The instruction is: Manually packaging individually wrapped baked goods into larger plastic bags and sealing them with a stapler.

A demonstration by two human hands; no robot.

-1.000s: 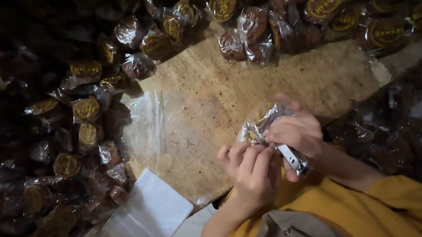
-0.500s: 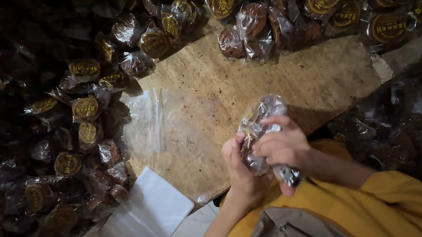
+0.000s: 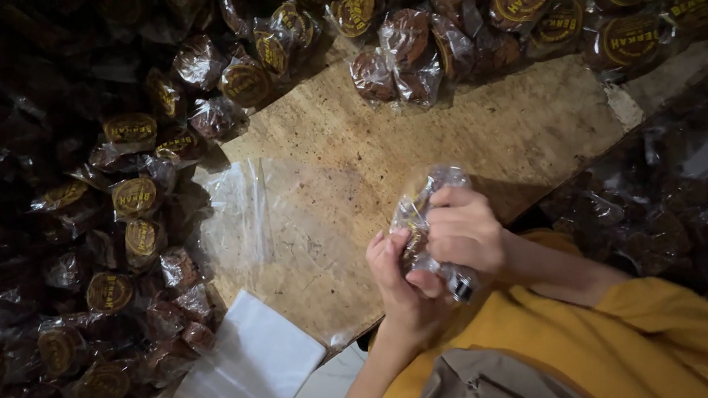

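Brown and speckled, the wooden worktop (image 3: 481,126) is lying in front of me, and dark heaps of wrapped sweets are crowding it on almost every side. One heap of wrapped sweets with gold round labels (image 3: 125,213) is sitting at nine o'clock. Another heap (image 3: 523,16) is sitting at twelve o'clock. They are staying out at the edges, I think so that the middle is free for my hands.

At about five o'clock on the worktop, I am holding one small packet in clear crinkly wrap (image 3: 422,211) with both hands. My right hand (image 3: 467,235) is curling over the packet from the right, fingers closed around it. My left hand (image 3: 398,274) is coming up from below, with its fingers pinching the lower part of the wrap. I am keeping the packet lifted off the wood, close to my yellow sleeve (image 3: 624,330). Something small and dark is poking out under my right hand, but I cannot tell what it is.

A flat clear plastic bag (image 3: 245,222) is lying on the worktop at nine o'clock from my hands. A white sheet (image 3: 250,369) is lying at seven o'clock.
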